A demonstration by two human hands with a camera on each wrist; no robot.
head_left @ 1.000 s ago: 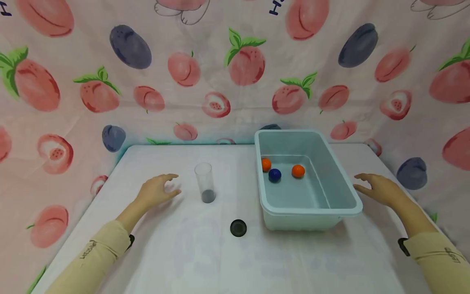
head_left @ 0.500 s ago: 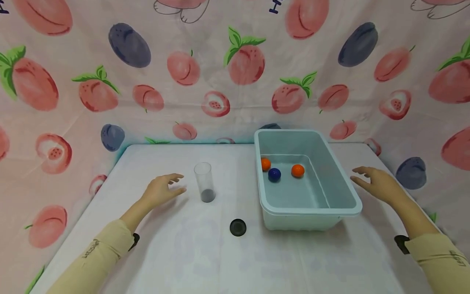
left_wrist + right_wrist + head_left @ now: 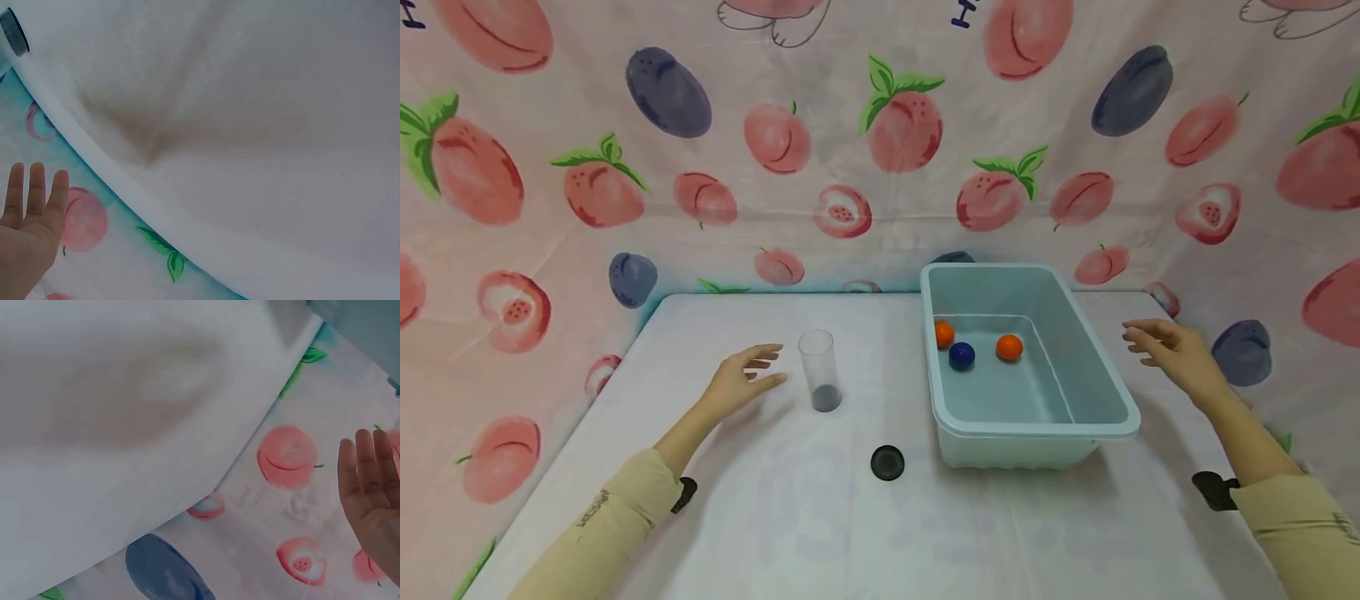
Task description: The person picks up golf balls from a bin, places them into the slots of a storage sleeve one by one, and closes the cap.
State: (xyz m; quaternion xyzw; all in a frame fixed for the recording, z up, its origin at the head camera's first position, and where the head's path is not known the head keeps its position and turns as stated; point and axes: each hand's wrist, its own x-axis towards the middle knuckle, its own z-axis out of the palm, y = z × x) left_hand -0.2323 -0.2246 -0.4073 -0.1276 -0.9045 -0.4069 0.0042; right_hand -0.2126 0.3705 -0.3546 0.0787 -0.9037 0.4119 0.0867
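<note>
My left hand (image 3: 747,373) hovers open over the white table (image 3: 760,517), its fingertips a short way left of a clear plastic tube (image 3: 819,371) that stands upright with something dark at its bottom. My right hand (image 3: 1165,350) is lifted, fingers spread, just right of a pale blue tub (image 3: 1078,392). Inside the tub lie two orange balls (image 3: 1009,347) and a dark blue ball (image 3: 961,356). Both hands hold nothing. The left wrist view shows straight fingers (image 3: 34,194); the right wrist view shows an open palm (image 3: 372,487).
A small black round cap (image 3: 887,462) lies on the table in front of the tube and left of the tub's near corner. A fruit-print cloth (image 3: 880,150) hangs behind and on both sides of the table.
My left hand has crept right toward the tube. My right hand has risen and moved back along the tub's right side. Tube, cap and balls have stayed put.
</note>
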